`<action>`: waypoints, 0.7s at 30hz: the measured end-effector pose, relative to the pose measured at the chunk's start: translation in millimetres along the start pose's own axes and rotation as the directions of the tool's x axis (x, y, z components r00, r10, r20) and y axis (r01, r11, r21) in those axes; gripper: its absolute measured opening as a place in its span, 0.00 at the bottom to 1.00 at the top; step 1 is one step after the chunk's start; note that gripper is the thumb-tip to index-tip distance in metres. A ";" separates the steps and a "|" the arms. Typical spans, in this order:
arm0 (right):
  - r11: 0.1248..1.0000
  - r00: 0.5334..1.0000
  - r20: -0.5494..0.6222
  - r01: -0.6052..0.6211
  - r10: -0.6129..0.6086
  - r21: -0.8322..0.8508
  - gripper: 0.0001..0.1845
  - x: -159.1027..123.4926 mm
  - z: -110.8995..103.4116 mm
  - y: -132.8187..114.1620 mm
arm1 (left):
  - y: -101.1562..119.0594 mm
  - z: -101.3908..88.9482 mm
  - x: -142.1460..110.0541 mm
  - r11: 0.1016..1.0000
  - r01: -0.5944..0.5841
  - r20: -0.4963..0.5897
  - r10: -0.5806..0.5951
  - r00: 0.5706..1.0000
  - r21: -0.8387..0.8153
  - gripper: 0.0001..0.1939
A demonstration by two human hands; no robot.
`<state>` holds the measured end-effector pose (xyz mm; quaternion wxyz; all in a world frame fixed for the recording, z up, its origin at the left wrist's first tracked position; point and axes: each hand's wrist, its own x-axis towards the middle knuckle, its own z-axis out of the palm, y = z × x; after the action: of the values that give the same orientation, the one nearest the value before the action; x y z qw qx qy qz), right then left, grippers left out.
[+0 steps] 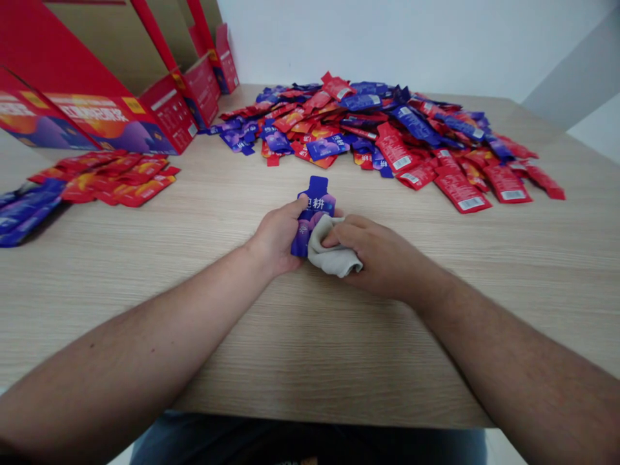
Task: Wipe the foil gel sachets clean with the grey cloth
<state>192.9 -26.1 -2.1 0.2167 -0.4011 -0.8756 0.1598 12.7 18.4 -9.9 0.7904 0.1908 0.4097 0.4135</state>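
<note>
A blue sachet [316, 192] with purple round shapes and white lettering is held upright over the middle of the table. My left hand [279, 237] grips it from the left, the thumb on its front face and the fingers behind. Bunched in my right hand [382, 254] is a pale grey cloth [334, 255], which lies against the lower right of the sachet's front. The cloth hides that part of the sachet. Some of my right fingertips are covered by the cloth.
A large heap of red and blue sachets [358, 123] spreads across the back of the wooden table [329, 361]. At the left lie rows of red sachets [113, 177] and blue sachets [31, 210]. Behind them stand red cardboard boxes [111, 119] with open fronts.
</note>
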 end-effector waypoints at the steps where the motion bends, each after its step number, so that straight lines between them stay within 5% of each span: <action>1: 1.000 0.999 -0.027 -0.022 0.021 -0.012 0.16 0.2 0.7 0.9 | 0.2 0.3 0.2 1.000 -0.010 -0.010 0.010 1.000 -0.009 0.21; 5: 0.993 0.990 -0.109 -0.101 0.093 -0.068 0.17 0.3 3.9 0.2 | -0.3 4.5 -2.5 0.997 -0.065 -0.099 0.062 0.993 -0.028 0.18; 10: 1.000 0.999 -0.053 -0.004 0.005 0.019 0.18 -0.4 8.3 -6.2 | -4.9 7.9 -5.1 0.999 -0.053 -0.023 0.053 0.998 0.006 0.18; 14: 0.990 0.979 -0.167 -0.125 0.114 -0.059 0.18 0.9 8.1 -2.2 | -6.9 6.6 -3.1 0.991 -0.134 -0.111 0.134 0.985 0.011 0.16; 18: 1.000 0.997 -0.081 -0.016 0.016 0.000 0.19 0.9 10.0 -5.7 | -6.5 6.9 -5.6 0.995 -0.098 -0.075 0.100 0.992 0.027 0.16; 21: 0.999 0.993 -0.111 -0.050 0.049 -0.010 0.19 1.0 10.9 -5.1 | -6.3 7.8 -5.3 0.994 -0.109 -0.086 0.110 0.990 0.020 0.17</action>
<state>183.6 -29.6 -8.8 0.2583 -0.4322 -0.8530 0.1372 20.4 10.7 -6.8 0.7463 0.2010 0.4359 0.4611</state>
